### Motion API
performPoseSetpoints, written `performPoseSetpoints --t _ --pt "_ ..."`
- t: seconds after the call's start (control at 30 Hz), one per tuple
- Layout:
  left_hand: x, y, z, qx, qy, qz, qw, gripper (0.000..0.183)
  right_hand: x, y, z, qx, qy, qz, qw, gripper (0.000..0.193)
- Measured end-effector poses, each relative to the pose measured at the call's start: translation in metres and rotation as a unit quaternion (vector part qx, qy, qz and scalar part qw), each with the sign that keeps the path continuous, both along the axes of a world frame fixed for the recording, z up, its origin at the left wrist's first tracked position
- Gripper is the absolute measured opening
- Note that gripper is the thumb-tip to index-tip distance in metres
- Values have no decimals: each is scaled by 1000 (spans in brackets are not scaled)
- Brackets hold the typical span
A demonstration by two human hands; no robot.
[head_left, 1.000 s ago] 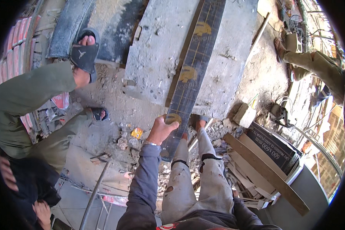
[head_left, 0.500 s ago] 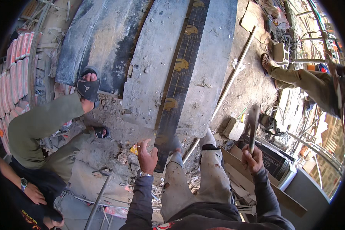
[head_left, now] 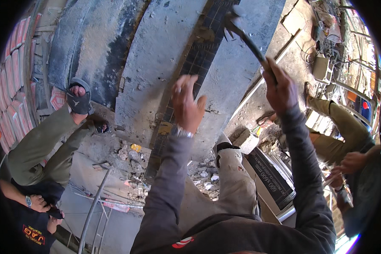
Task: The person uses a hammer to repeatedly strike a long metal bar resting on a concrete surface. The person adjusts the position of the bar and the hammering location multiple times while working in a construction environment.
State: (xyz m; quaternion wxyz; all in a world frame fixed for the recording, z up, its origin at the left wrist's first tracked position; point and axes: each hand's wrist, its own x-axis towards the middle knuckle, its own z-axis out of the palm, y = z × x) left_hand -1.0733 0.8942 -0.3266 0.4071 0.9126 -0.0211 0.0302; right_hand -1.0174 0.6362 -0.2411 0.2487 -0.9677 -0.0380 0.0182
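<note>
Hammer (head_left: 241,34) | head view: raised above the dark strip (head_left: 199,63) set between two concrete slabs (head_left: 156,63) | right hand (head_left: 279,86) closed round its handle | left hand (head_left: 186,103) open, empty, hovering over the strip | progress: strip seated, rubble (head_left: 131,154) at its near end uncleared; striking judged unfinished.

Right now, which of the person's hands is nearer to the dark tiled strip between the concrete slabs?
Left. The left hand is raised open right beside the dark tiled strip; the right hand grips a hammer out over the right slab.
</note>
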Motion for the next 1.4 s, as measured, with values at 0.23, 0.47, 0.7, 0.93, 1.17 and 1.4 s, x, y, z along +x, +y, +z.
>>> performPoseSetpoints --t 0.23,0.47,0.7,0.93,1.17,1.4 --pt "88 -45 -12 29 -73 28 996 90 34 -8 -4 -77 46 32 995 38" --pt "134 -70 -23 59 -180 2 982 87 52 -18 29 -136 109 68 982 35" --pt "157 -89 -22 61 -185 -23 981 89 72 -28 58 -45 146 112 982 27" --pt "157 -96 -37 160 -201 -21 966 76 91 -40 62 177 170 100 964 26" --pt "155 -95 -45 139 -180 -31 973 76 45 -24 16 550 12 51 834 44" --pt "152 -93 -39 182 -105 -107 972 66 18 -5 19 614 -47 -62 786 54"
